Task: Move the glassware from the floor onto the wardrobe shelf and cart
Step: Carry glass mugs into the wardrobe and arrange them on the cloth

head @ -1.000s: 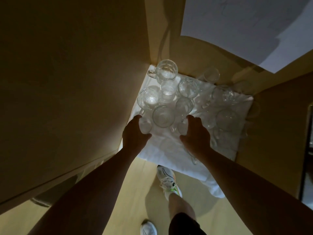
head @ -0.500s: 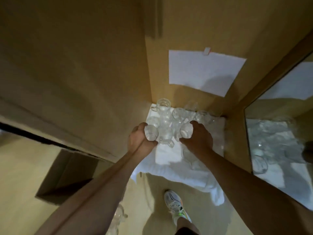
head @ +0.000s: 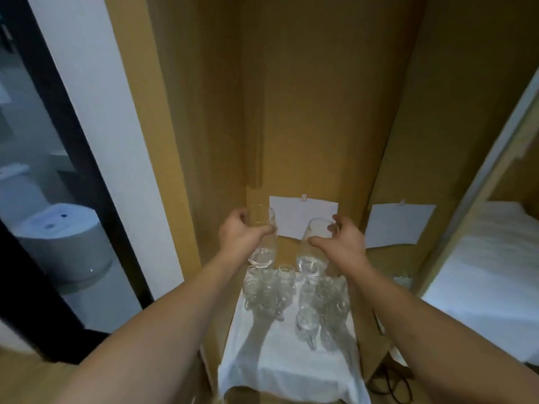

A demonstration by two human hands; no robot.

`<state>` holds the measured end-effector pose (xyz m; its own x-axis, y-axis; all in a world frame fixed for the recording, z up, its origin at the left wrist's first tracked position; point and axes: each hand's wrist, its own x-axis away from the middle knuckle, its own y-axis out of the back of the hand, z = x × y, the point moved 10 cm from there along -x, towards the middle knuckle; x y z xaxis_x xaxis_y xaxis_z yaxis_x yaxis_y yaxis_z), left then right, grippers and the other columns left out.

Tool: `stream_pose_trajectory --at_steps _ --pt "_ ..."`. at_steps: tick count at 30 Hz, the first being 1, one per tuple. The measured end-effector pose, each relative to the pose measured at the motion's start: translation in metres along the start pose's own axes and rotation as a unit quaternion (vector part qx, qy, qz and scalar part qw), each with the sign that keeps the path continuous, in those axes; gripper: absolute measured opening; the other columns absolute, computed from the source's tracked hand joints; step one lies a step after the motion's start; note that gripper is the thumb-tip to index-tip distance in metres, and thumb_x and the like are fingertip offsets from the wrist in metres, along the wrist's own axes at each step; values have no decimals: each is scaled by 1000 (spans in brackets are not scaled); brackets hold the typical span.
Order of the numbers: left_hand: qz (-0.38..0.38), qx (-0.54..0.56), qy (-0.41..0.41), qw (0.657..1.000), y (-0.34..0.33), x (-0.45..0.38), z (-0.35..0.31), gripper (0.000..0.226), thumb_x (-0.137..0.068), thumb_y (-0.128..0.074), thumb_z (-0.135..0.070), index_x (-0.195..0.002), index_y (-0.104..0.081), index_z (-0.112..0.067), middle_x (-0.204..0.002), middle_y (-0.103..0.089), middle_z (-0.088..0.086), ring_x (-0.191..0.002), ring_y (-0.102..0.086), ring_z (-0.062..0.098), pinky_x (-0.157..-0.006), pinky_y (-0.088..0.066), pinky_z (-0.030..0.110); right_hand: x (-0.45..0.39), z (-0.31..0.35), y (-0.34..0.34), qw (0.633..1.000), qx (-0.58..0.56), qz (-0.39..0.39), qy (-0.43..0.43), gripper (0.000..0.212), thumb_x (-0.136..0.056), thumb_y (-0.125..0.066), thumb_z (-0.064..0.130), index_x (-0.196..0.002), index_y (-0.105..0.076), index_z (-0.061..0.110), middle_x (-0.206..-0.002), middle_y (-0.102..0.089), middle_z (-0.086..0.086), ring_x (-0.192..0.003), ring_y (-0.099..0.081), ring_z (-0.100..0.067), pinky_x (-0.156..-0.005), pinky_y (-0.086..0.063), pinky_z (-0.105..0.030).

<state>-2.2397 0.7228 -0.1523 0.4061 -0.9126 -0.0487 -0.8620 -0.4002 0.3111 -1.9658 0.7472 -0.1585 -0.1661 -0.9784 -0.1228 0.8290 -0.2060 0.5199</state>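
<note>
My left hand (head: 239, 235) grips a clear tall glass (head: 262, 243) near its rim, lifted well above the floor. My right hand (head: 341, 243) grips a second clear glass (head: 309, 249) the same way, a little to the right of the first. Below both hands, several more glasses and mugs (head: 294, 298) stand clustered on a white cloth (head: 291, 363) spread on the floor inside the brown wardrobe recess (head: 306, 112).
Two white paper sheets (head: 303, 215) (head: 396, 225) are taped to the wardrobe's back wall. A mirror panel (head: 490, 272) stands at the right. To the left are a white wall strip (head: 116, 141), a dark door frame and a toilet (head: 61, 243). Black cable (head: 390, 383) lies at the lower right.
Both hands closed on a glass each among the cluster and lifted them up off the cloth. The view has tilted upward, showing the wardrobe's back wall.
</note>
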Motion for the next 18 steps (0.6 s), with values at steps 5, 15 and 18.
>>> stream_pose_trajectory --at_steps 5,15,18 --pt "67 189 34 979 -7 49 -39 67 -55 -95 -39 -111 -71 -11 -106 -72 4 -85 -64 18 -88 -52 50 47 34 71 985 -161 -60 -23 76 -68 -90 32 -130 -56 5 -101 -62 1 -93 -60 -14 -84 -50 -36" --pt "180 245 -40 952 -68 147 -132 46 -74 -81 -53 -105 -66 -24 -111 -70 -1 -103 -63 24 -89 -52 45 113 26 189 915 -391 -98 -8 65 -58 -94 38 -108 -59 15 -109 -71 -11 -105 -70 -33 -93 -56 -56" --pt "215 263 -19 940 -105 179 -151 44 -84 -73 -50 -114 -57 -22 -106 -70 12 -92 -67 30 -90 -55 50 128 8 233 914 -393 -99 -9 66 -66 -92 34 -117 -56 11 -113 -70 -16 -100 -72 -30 -87 -60 -48"
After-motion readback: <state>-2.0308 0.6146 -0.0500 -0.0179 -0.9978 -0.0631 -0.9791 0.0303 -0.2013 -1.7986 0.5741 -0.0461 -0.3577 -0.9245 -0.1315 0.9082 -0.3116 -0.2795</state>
